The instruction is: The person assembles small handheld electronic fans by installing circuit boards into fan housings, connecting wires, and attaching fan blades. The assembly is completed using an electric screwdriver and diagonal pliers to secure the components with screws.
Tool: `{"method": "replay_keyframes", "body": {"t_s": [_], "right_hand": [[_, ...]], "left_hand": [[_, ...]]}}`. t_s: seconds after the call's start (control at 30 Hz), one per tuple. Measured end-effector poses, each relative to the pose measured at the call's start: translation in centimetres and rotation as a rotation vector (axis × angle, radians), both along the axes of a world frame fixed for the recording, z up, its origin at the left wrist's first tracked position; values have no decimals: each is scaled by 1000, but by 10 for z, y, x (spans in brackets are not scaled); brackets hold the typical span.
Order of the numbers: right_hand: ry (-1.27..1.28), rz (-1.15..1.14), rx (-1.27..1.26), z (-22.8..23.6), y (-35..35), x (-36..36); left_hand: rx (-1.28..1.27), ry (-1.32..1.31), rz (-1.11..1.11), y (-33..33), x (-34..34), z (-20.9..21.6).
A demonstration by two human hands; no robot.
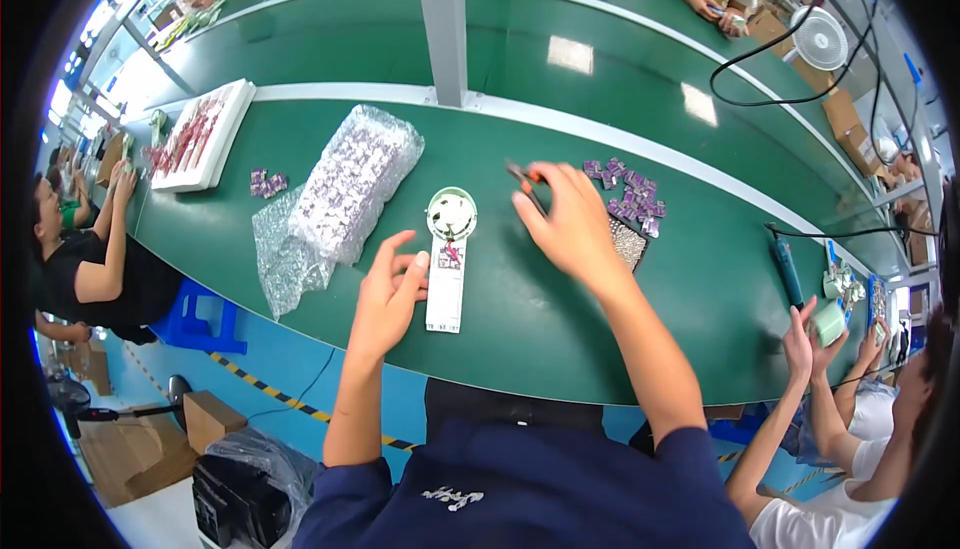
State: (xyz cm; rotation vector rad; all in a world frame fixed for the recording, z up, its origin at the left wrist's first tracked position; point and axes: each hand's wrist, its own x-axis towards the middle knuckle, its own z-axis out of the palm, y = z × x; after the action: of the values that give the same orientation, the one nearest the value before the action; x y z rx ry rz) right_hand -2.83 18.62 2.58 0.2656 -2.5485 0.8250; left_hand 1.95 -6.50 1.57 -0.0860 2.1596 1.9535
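A white fan-shaped housing (445,294) lies on the green worktable (520,359) in front of the person, round end pointing away, red wires (452,251) showing at its neck. The left hand (388,294) is just beside it, fingers loosely parted; from here I can't tell whether they touch. The right hand (572,221) grips a small orange-handled tool (531,177) near some purple circuit boards (632,192).

You wear a navy-blue T-shirt (580,499) with a small white marking (453,496) on the chest, below your grips. Its short sleeves (700,469) end well behind your left grip (388,294) and right grip (562,221), both bare, as are the forearms (652,349).
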Motion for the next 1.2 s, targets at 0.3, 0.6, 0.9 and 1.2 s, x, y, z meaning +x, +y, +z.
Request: {"method": "replay_keyframes", "body": {"t_s": [0.3, 0.6, 0.9, 1.2], "right_hand": [[218, -68, 243, -73, -38, -134], [36, 5, 350, -60, -22, -121], [42, 85, 454, -51, -39, -125], [-50, 48, 306, -49, -25, -138]], "left_hand": [[227, -222, -60, 19, -15, -19], [-95, 148, 104, 0, 20, -16], [-757, 693, 687, -202, -107, 1], [-796, 131, 347, -259, -205, -36]]}}
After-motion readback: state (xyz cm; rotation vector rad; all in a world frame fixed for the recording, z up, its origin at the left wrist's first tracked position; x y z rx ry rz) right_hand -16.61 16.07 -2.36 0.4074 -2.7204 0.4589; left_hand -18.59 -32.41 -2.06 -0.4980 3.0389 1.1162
